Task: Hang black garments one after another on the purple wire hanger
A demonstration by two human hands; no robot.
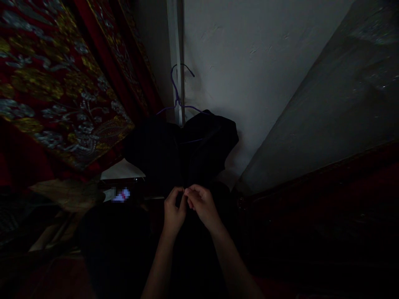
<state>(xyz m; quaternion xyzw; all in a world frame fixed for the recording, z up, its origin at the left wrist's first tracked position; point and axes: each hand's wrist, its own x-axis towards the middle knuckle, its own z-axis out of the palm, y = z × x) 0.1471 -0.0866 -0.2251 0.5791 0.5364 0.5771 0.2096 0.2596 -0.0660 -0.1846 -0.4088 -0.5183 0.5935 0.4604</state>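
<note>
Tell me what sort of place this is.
Probably a dim corner of a home, though it's too dark to be sure: a dark garment on a purple hanger, a plain pale wall and red cloth with gold and silver floral decoration suggest it.

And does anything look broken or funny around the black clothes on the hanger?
Yes, a little: the pale wall right of the purple hanger has small rough marks, perhaps scuffs, that break up its plain surface. Nothing looks spilled, though the dark hides much.

Left hand [175, 207], right hand [202, 204], fingertips [187, 191] together
</note>
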